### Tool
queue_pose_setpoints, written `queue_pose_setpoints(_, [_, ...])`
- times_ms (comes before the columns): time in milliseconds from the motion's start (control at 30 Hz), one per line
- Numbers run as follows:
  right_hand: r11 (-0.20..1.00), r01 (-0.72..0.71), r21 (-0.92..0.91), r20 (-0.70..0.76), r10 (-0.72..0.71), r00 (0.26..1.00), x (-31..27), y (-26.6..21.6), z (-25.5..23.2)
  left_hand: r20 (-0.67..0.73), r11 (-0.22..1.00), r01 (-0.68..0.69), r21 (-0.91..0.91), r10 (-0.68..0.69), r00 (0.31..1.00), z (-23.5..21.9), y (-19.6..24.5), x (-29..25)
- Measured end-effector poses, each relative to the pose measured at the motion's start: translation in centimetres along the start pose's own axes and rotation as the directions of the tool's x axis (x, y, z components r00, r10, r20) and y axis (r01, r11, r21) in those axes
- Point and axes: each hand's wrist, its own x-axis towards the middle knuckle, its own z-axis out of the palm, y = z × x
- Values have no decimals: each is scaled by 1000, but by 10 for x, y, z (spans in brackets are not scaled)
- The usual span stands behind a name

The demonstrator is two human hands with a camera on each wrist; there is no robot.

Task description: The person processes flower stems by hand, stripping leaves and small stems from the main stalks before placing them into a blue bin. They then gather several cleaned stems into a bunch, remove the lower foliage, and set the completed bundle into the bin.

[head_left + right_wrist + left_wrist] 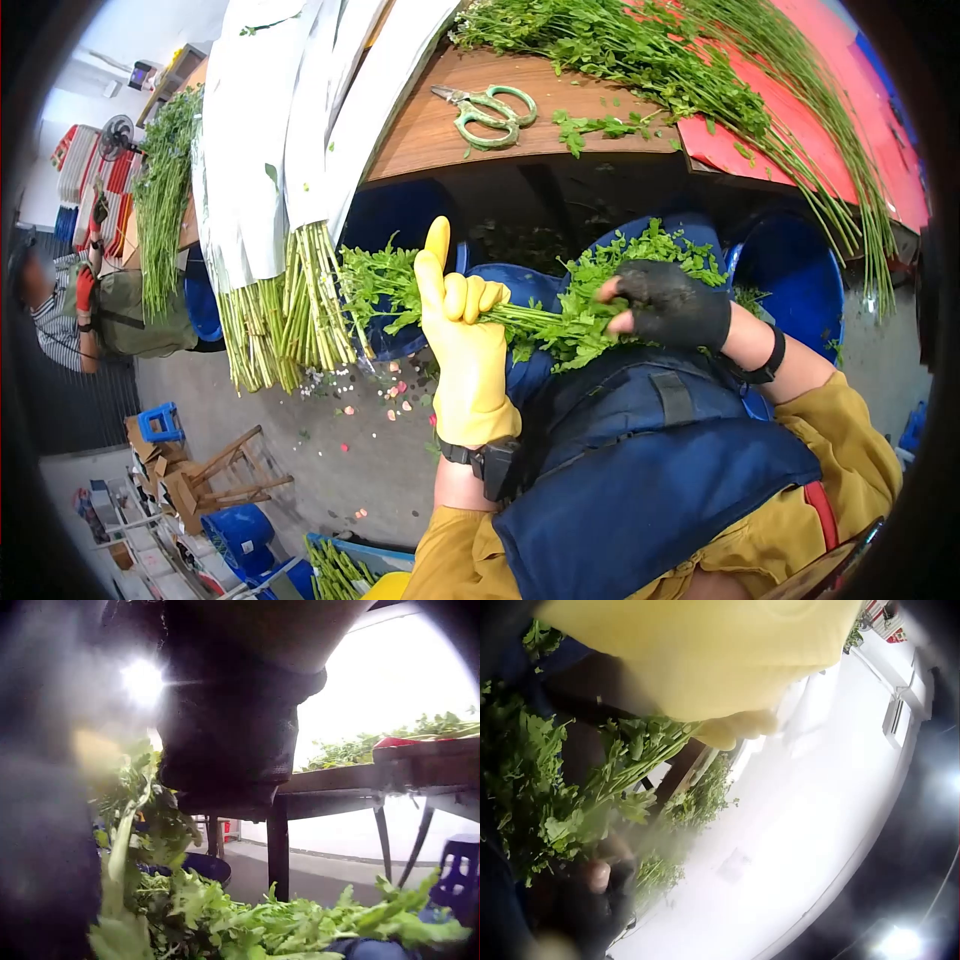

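My left hand [460, 340], in a yellow rubber glove, grips a bunch of thin green stems [525, 315] with its fingers curled round them and one digit pointing up. Leafy tops stick out on the far side of the glove. More leafy greens [640, 265] lie over my lap and against the blue bucket. Just over these leaves is my right hand [672, 305], in a black fingerless glove, its bare fingertips apart and pointing toward the stems. In the left wrist view a bare fingertip [598, 875] shows close to the leaves [562, 825]; the rest is dark and blurred.
Green-handled scissors [495, 115] lie on the wooden table [430, 120], with leafy stems [620, 60] behind on red sheeting [730, 155]. White-wrapped stem bundles [285, 270] overhang the table's left side. Blue buckets [800, 290] stand below. Another person [70, 300] is at far left.
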Motion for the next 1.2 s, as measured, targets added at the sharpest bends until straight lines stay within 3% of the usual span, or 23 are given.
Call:
queue_pose_setpoints(33, [978, 207, 6, -108, -206, 973, 8, -1, 8, 19, 1000, -8, 11, 7, 1000, 1, -3, 0])
queue_pose_setpoints(133, [933, 327, -150, -102, -343, 934, 28, -13, 27, 67, 1000, -12, 22, 11, 998, 3, -8, 0])
queue_pose_setpoints(167, [899, 403, -170, -152, -428, 891, 34, -5, 39, 75, 1000, 3, 12, -4, 997, 1, -7, 1])
queue_pose_setpoints(200, [888, 417, -195, -104, -441, 891, 34, -4, 38, 83, 1000, 17, 2, -17, 996, -1, -6, 2])
queue_pose_setpoints(300, [870, 451, -197, -15, -463, 886, 28, -5, 26, -74, 998, 36, -43, -39, 997, -9, 2, 9])
queue_pose_setpoints(400, [957, 284, -68, 155, -271, 950, 5, 14, 13, 47, 987, 28, -156, -21, 999, -23, 13, 11])
queue_pose_setpoints(433, [986, 159, -40, 191, -149, 970, 1, 10, 4, 119, 976, 45, -211, -20, 993, -26, 11, 12])
queue_pose_setpoints(500, [983, 180, -20, 71, -179, 981, 7, 0, -2, 262, 945, 95, -313, -10, 965, -29, 6, 13])
queue_pose_setpoints(600, [956, 290, -41, -119, -293, 949, 32, -8, 16, 297, 958, 99, -271, -15, 955, -4, -2, 3])
queue_pose_setpoints(667, [928, 359, -104, -221, -373, 901, 47, -12, 42, 268, 997, -8, -77, 28, 963, 11, -10, -1])
queue_pose_setpoints(733, [969, 183, -163, -97, -201, 975, 49, -6, 59, 224, 979, -113, 172, 73, 972, 20, -14, -4])
queue_pose_setpoints(767, [975, 97, -199, -37, -106, 994, 50, -4, 64, 193, 984, -85, 156, 54, 980, 17, -12, -3])
queue_pose_setpoints(867, [937, 96, -336, 71, -77, 995, 33, -5, 52, 102, 998, -16, -56, 21, 995, 0, -1, 5])
queue_pose_setpoints(900, [916, 97, -389, 89, -68, 994, 20, -1, 46, 113, 975, 62, -213, -39, 993, -14, 4, 12])
queue_pose_setpoints(1000, [907, 36, -421, 113, 13, 993, -19, 3, 20, 146, 923, 111, -368, -60, 987, -39, 14, 22])
queue_pose_setpoints(1100, [898, -1, -441, 209, 103, 972, -52, 6, -10, 50, 959, 62, -276, -50, 998, -39, 11, 18])
queue_pose_setpoints(1200, [884, -15, -468, 276, 162, 947, -93, 34, -30, -48, 928, 28, -371, -49, 998, -40, 20, 18])
